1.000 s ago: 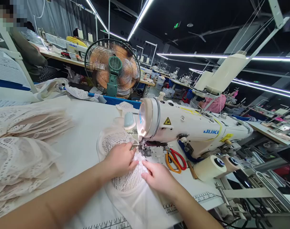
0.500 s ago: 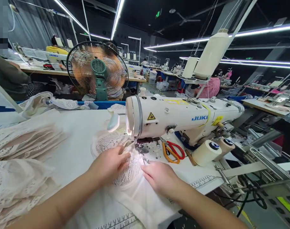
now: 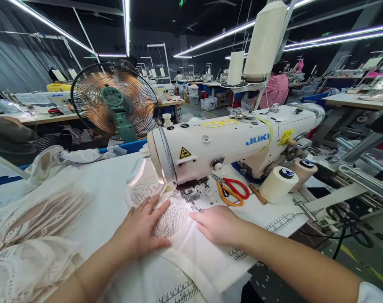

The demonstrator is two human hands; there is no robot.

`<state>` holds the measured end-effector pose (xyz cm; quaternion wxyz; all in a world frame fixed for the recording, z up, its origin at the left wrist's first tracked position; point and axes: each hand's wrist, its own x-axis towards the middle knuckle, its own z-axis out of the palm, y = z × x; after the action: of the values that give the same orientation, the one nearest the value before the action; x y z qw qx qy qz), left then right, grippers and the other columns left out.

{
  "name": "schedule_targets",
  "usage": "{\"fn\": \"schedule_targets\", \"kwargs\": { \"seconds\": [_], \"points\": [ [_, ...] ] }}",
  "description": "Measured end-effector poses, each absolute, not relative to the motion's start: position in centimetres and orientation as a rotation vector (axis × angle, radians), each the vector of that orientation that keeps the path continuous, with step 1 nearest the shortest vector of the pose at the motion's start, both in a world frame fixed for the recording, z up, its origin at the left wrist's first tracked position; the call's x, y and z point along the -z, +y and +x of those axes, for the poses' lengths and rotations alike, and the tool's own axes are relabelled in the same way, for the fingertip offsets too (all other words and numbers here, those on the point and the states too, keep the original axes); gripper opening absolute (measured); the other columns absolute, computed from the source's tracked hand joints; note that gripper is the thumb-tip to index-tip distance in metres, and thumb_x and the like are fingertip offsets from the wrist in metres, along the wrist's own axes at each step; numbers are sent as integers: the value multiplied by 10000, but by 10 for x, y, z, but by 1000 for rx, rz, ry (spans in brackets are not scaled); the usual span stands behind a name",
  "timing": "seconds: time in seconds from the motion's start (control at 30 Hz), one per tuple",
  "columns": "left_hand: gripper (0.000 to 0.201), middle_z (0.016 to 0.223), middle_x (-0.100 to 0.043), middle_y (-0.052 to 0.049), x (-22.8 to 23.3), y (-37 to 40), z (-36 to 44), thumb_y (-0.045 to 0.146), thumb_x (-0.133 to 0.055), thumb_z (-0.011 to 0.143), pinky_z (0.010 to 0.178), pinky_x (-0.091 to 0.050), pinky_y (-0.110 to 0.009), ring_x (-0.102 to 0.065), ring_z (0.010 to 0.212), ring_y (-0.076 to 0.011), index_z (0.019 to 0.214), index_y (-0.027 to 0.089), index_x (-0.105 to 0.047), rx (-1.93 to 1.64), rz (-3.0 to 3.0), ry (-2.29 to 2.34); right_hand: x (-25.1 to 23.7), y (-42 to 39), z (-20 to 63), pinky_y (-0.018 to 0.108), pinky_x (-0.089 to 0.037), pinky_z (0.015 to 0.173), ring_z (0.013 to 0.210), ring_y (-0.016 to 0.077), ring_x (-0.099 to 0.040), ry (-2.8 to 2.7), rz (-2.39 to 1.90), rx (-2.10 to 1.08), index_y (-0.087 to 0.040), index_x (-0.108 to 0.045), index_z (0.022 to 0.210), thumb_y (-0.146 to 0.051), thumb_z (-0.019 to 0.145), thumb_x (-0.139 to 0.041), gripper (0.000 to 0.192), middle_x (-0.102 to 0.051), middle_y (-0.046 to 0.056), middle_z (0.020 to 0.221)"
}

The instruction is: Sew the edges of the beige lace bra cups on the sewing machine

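Cream lace fabric (image 3: 169, 221) with a smooth white panel lies under the head of a white JUKI sewing machine (image 3: 229, 141). My left hand (image 3: 143, 229) rests on the lace, left of the needle area, fingers spread and pressing flat. On the right edge of the same piece, my right hand (image 3: 218, 225) is closed, its thumb and forefinger pinching the cloth just in front of the needle plate (image 3: 207, 195). A thin metal piece shows at those fingertips; whether it is held, I cannot tell. The needle is hidden behind the machine head.
Orange-and-red-handled scissors (image 3: 232, 191) lie right of the needle plate, beside a wooden-handled tool (image 3: 257, 193) and thread cones (image 3: 278, 185). More lace pieces (image 3: 36, 227) are heaped at left. A fan (image 3: 115, 101) stands behind the table. Co-workers, one in pink (image 3: 275, 90), sit farther off.
My left hand has spread its fingers flatter over the lace. My right hand stays at the fabric edge. The camera view has shifted and tilted slightly.
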<state>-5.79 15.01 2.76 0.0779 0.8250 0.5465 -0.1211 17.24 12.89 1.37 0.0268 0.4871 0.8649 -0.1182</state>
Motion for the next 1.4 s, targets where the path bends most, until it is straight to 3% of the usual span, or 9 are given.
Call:
{"fn": "schedule_targets", "kwargs": {
  "seconds": [0.2, 0.47, 0.7, 0.97, 1.2, 1.3, 1.4],
  "points": [
    [962, 1548, -249, -187, -4, 182, -83, 622, -692, 675, 1080, -324, -577, -269, 1380, -438, 1472, 221, -331, 173, 2632, 1536, -27, 137, 159, 319, -411, 508, 772, 294, -671, 2527, 1506, 344, -200, -467, 1391, -289, 928, -444, 473, -718, 126, 895],
    [915, 1448, -405, -236, -22, 213, -85, 573, -721, 671, 1037, -406, -517, -381, 1319, -443, 1432, 167, -416, 234, 2627, 1436, -35, 142, 142, 346, -500, 555, 776, 307, -681, 2417, 1498, 375, -145, -313, 1479, -208, 843, -562, 686, -716, 152, 891],
    [862, 1261, -566, -155, -18, 229, -92, 596, -707, 662, 951, -483, -368, -550, 1146, -343, 1387, 189, -478, 149, 2703, 1336, -38, 140, 146, 348, -494, 558, 772, 296, -682, 2394, 1507, 405, -149, -328, 1474, -298, 947, -451, 561, -714, 151, 867],
    [748, 1194, -629, -100, -26, 235, -89, 547, -627, 704, 937, -480, -387, -601, 1061, -317, 1361, 215, -495, 184, 2520, 1391, -20, 129, 163, 320, -326, 432, 637, 270, -632, 2577, 1515, 400, -165, -574, 1242, -329, 944, -438, 366, -697, 118, 789],
    [656, 1268, -608, -87, -36, 237, -86, 540, -591, 733, 984, -450, -377, -535, 1184, -332, 1303, 219, -543, 145, 2602, 1413, -13, 111, 188, 323, -233, 476, 696, 239, -588, 2719, 1460, 483, -191, -592, 1122, -314, 935, -416, 284, -652, 71, 811],
    [664, 1188, -639, -99, -42, 232, -84, 539, -577, 753, 1016, -423, -417, -493, 1227, -347, 1321, 201, -517, 135, 2606, 1480, -16, 102, 199, 311, -240, 509, 712, 224, -551, 2738, 1425, 490, -215, -585, 1114, -313, 931, -420, 265, -612, 64, 823],
    [539, 1057, -671, -110, -41, 212, -77, 528, -471, 843, 946, -469, -452, -562, 1120, -341, 1249, 185, -558, 39, 2637, 1593, -15, 93, 211, 296, -250, 537, 753, 201, -515, 2785, 1366, 475, -232, -586, 1026, -253, 903, -468, 171, -572, 44, 850]
  ]
}}
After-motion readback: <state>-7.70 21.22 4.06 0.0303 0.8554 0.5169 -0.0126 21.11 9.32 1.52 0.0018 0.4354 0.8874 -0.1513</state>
